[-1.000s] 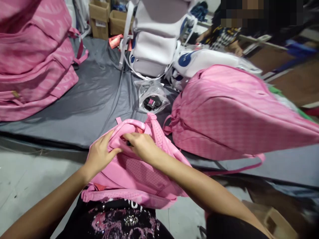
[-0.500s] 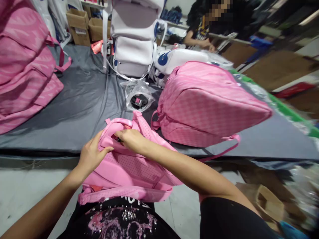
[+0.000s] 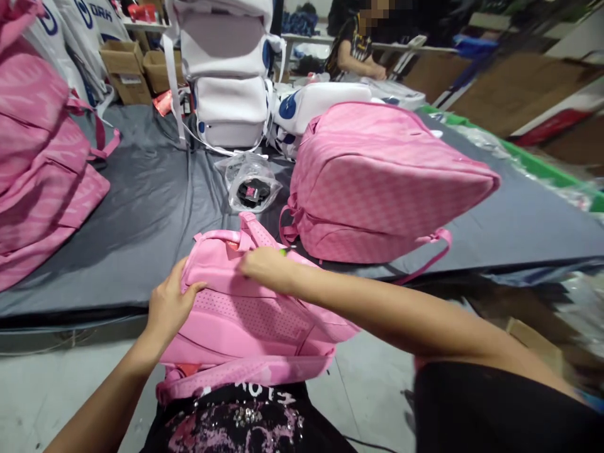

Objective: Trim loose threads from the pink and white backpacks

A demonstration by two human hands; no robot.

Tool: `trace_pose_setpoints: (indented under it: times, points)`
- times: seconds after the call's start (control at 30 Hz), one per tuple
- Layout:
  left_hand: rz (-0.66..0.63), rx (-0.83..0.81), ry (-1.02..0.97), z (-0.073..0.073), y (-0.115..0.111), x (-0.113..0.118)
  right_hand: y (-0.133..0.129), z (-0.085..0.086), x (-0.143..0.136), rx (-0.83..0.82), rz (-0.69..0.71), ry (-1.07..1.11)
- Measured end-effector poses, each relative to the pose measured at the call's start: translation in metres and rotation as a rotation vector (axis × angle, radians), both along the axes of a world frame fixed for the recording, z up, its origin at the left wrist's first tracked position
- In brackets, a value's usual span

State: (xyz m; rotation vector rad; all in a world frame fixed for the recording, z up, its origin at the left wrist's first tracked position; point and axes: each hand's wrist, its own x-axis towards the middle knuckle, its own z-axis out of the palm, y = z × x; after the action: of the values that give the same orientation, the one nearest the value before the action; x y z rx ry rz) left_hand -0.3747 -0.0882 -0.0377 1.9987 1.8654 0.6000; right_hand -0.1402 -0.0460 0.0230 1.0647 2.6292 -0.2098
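Head view: pink backpack (image 3: 221,314) at the table's near edge, against the wearer's shirt, left hand (image 3: 172,302) partly open, thumb spread, gripping its edge, right hand (image 3: 267,267) curled above it, small green-and-black item (image 3: 285,251) at that hand, finger closure undeterminable.

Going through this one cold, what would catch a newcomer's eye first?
Probably the pink backpack in front of the person, its edge in the left hand and the right hand over its upper part. Just beyond, to the right, a bulky checked pink bag lies on the table, with stacked white bags behind.
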Motion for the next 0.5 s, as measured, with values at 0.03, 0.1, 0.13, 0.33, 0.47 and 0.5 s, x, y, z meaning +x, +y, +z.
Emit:
trace_pose_setpoints:
  times: [0.03,0.1,0.13,0.33,0.47,0.5]
  points:
    - [-0.008,-0.01,-0.014,0.001,0.001,0.002,-0.003,-0.002,0.011,-0.008,-0.071,-0.058]
    - [-0.033,-0.028,-0.056,0.002,0.005,0.002,-0.009,-0.002,0.026,0.004,-0.194,-0.11]
    - [-0.038,-0.049,-0.072,0.003,0.007,0.0,-0.014,0.0,0.031,0.016,-0.244,-0.111]
    - [-0.179,-0.256,-0.152,0.007,0.01,-0.016,-0.06,0.005,0.043,-0.197,-0.575,0.177]
    - [-0.232,-0.175,-0.202,0.025,-0.016,-0.012,-0.097,-0.008,0.057,-0.851,-0.787,0.272]
    - [-0.243,-0.118,-0.218,0.035,-0.026,-0.013,-0.106,-0.007,0.059,-0.931,-0.829,0.335]
